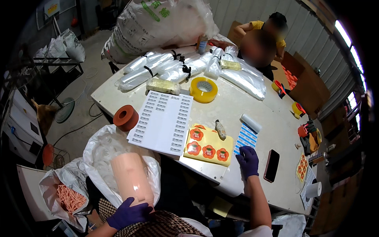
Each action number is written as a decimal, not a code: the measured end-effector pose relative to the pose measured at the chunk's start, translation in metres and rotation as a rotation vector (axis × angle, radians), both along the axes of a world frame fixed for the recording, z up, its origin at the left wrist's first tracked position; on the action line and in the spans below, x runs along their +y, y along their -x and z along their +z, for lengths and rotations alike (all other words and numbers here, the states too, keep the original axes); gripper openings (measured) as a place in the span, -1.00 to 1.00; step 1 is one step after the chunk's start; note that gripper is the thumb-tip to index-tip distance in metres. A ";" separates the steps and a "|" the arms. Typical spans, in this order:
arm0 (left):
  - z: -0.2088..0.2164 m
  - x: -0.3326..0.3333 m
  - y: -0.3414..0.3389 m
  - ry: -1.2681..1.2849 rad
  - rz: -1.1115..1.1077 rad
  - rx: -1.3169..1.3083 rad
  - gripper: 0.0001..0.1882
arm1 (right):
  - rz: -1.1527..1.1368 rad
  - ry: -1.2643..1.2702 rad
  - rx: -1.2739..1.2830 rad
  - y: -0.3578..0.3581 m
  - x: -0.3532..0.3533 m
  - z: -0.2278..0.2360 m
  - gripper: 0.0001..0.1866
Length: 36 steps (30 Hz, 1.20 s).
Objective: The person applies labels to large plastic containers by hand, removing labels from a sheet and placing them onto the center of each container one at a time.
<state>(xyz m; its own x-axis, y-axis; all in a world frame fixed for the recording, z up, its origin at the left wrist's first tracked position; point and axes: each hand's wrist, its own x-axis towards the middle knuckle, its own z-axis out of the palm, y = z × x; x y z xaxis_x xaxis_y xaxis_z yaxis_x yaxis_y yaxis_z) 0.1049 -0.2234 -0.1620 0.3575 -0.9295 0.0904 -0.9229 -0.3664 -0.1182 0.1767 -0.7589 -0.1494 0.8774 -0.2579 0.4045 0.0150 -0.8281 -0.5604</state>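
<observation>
My left hand (pixel 129 215), in a purple glove, is wrapped round the lower end of a smooth pink plastic cylinder (pixel 132 173). The cylinder leans at a slant over my lap, against an open white sack (pixel 96 152). At the table's near side, my right hand (pixel 248 161), gloved alike, has its fingers curled at the near end of a strip of blue-and-white labels (pixel 245 136). That strip runs from a white roll (pixel 251 123). Left of it lie yellow sheets of red flower-shaped stickers (pixel 208 152), with a small wrapped lump (pixel 220 129) on top.
White printed sheets (pixel 162 126), a brown tape roll (pixel 125 117) and a yellow tape roll (pixel 203 89) lie leftward on the table (pixel 221 179). Bundled clear bags (pixel 173 69) cover its far side. A phone (pixel 271 166) lies right. Another person (pixel 260 43) sits beyond.
</observation>
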 end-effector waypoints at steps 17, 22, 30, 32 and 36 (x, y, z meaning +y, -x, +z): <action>-0.037 0.011 0.006 -0.838 -0.204 -1.893 -0.42 | 0.582 -0.541 0.133 -0.016 0.246 0.051 -0.88; -0.038 0.018 0.016 -0.003 0.047 -0.239 -0.35 | 0.747 -0.601 0.402 -0.093 0.354 -0.016 -0.81; -0.032 0.020 0.008 -0.885 -0.356 -2.064 -0.42 | 0.811 -0.319 0.533 -0.116 0.384 -0.031 -0.59; -0.036 0.027 0.013 -0.506 -0.050 -1.232 -0.43 | 0.613 -0.315 0.550 -0.119 0.385 -0.039 -0.57; -0.033 0.037 0.008 -0.261 -0.006 -0.862 -0.49 | 0.614 -0.580 0.265 -0.090 0.366 -0.037 -0.57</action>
